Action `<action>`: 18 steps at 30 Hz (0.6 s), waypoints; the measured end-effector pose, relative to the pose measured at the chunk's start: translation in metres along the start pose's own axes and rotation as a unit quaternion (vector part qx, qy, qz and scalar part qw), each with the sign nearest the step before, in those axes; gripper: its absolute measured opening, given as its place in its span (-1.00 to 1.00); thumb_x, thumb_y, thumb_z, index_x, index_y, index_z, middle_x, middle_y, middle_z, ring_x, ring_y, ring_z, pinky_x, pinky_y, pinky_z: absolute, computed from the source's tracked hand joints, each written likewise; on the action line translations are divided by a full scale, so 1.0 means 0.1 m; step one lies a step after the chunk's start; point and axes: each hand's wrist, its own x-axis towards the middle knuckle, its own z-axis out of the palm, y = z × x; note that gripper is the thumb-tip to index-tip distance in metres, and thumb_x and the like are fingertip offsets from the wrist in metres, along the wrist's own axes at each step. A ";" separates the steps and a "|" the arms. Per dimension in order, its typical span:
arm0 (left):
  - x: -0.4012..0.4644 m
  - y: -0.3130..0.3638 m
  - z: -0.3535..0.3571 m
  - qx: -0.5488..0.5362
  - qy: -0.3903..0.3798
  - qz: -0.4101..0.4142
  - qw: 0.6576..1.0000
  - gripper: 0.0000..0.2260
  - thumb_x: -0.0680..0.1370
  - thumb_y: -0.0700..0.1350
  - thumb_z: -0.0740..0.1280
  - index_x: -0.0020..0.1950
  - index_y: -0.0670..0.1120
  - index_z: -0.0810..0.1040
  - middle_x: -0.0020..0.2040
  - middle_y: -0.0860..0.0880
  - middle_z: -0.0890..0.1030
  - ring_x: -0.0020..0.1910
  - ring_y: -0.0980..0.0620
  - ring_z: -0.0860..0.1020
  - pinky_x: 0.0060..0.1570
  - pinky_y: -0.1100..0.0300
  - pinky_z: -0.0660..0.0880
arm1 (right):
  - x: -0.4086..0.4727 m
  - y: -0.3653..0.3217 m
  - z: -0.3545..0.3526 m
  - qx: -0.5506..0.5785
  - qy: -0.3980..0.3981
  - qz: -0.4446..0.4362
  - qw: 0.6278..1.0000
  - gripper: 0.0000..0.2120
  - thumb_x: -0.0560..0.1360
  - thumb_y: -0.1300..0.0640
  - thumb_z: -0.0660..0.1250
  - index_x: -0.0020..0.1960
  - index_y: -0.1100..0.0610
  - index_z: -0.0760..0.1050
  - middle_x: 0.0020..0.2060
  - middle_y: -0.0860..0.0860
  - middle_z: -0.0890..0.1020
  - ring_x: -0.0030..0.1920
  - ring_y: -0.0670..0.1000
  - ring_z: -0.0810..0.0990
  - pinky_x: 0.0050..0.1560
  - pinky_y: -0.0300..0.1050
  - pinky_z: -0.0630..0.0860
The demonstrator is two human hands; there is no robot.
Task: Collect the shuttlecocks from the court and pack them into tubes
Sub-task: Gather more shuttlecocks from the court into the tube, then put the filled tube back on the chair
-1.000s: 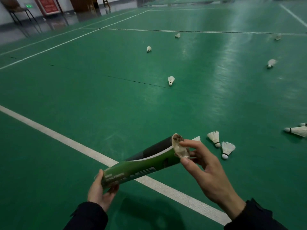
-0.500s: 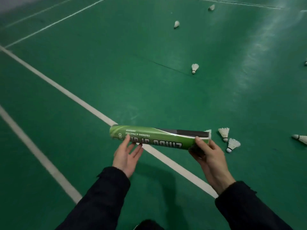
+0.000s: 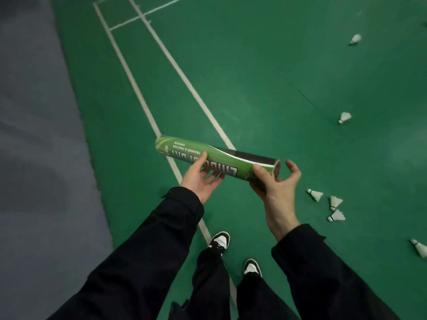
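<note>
Tube point(image 3: 217, 159): green and black, it lies almost level in the air between my two hands, above the white court lines; its left end is a little higher than its right end.
Tube mouth: the right end points toward my right side; I cannot tell from here what is inside.
Left hand point(image 3: 200, 181): palm up under the middle of the tube, the thumb point(image 3: 200, 160) lies against the printed side, the other fingers are nearly straight below it, so the tube rests on them more than I grip it.
Right hand point(image 3: 275, 183): the thumb presses on top of the tube near its right end and the palm is under it; the fingers point(image 3: 293, 170) are curled loosely past the mouth and stand apart from the rim.
Shuttlecocks near me: three lie close together on the green floor point(image 3: 254, 77) to the right of my right hand, at point(image 3: 315, 194), point(image 3: 335, 202) and point(image 3: 337, 216).
Shuttlecocks further: one at the right edge point(image 3: 419, 248), one further out point(image 3: 345, 117), one far away point(image 3: 355, 39).
Shoes point(image 3: 219, 241): black and white, standing on the court, one beside a white line.
Grey floor point(image 3: 34, 135): it borders the green court on my left.
</note>
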 end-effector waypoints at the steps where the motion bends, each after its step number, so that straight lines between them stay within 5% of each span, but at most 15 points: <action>1: -0.17 0.13 -0.07 -0.007 0.007 0.012 1.000 -0.74 0.63 -0.08 0.40 0.28 -0.13 0.53 0.13 -0.18 0.57 0.19 -0.19 0.57 0.29 -0.15 0.54 | -0.12 -0.03 0.24 -0.030 -0.028 0.006 0.999 -0.36 0.45 0.16 0.56 0.39 0.02 0.29 0.22 0.10 0.56 0.14 0.07 0.68 0.18 0.01 0.64; 4: -0.70 0.56 -0.35 -0.048 0.028 0.060 0.997 -0.63 0.60 -0.08 0.44 0.38 -0.15 0.53 0.12 -0.19 0.59 0.15 -0.20 0.60 0.20 -0.12 0.60 | -0.52 -0.02 0.93 -0.114 -0.122 0.027 0.986 -0.63 0.48 0.15 0.53 0.15 0.08 0.40 0.05 0.05 0.57 0.01 -0.01 0.62 0.09 -0.03 0.62; 8: -1.36 1.16 -0.80 -0.094 0.078 0.123 0.985 -0.75 0.59 -0.15 0.45 0.23 -0.19 0.56 0.17 -0.20 0.59 0.19 -0.22 0.61 0.03 -0.11 0.67 | -1.01 0.08 1.75 -0.191 -0.209 0.037 0.958 -0.56 0.46 0.08 0.54 0.19 0.12 0.38 0.04 0.05 0.58 0.01 0.01 0.61 0.13 0.12 0.62; 13: -2.02 1.74 -1.89 -0.167 0.147 0.225 0.949 -0.62 0.63 -0.18 0.40 0.44 -0.19 0.48 0.32 -0.23 0.57 0.19 -0.21 0.62 -0.07 -0.04 0.69 | -1.68 0.60 2.68 -0.263 -0.306 0.089 0.910 -0.53 0.45 -0.04 0.54 0.21 0.10 0.42 0.16 0.12 0.63 0.07 0.02 0.65 0.15 0.13 0.62; 18: -2.60 2.38 -3.15 -0.187 0.204 0.273 0.921 -0.63 0.66 -0.11 0.37 0.45 -0.18 0.48 0.34 -0.20 0.58 0.25 -0.20 0.59 0.05 -0.03 0.63 | -2.42 1.22 3.77 -0.305 -0.381 0.126 0.864 -0.51 0.44 -0.09 0.55 0.22 0.11 0.47 0.11 0.11 0.68 -0.03 0.05 0.67 0.08 0.05 0.66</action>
